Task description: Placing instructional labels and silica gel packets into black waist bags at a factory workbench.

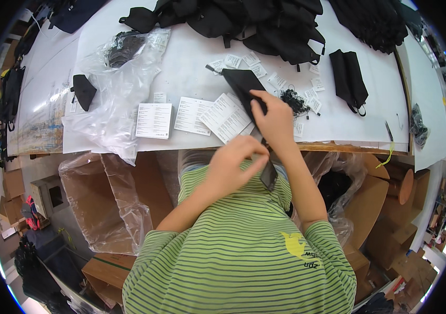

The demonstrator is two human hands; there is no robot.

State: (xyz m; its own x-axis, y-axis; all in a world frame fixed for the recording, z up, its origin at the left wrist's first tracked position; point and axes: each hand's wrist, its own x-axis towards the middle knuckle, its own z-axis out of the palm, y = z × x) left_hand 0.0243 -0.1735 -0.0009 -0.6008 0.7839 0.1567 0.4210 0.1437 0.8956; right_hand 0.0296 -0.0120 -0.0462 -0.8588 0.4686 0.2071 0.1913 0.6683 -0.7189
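A flat black fabric pouch (245, 82) slants over the table's near edge, its upper end lying by the white labels. My right hand (276, 119) grips it from the right, thumb and fingers pressed on the cloth. My left hand (235, 166), slightly blurred, is closed in a pinch beside the pouch's lower part; what its fingertips hold is too small to tell. Below them hangs a dark, shiny strip (269, 176), partly hidden by my hands. Left of the pouch lie stacks of printed white cards (153, 120). Right of it sits a tangle of black cords (293, 101).
Black fabric pieces (212, 18) are heaped at the far side. Clear plastic sheeting (113, 99) covers the left. A folded black pouch (348, 78) and thread snips (389, 131) lie right. Below the edge stand a plastic-lined carton (95, 204) and a bag-lined box (356, 209).
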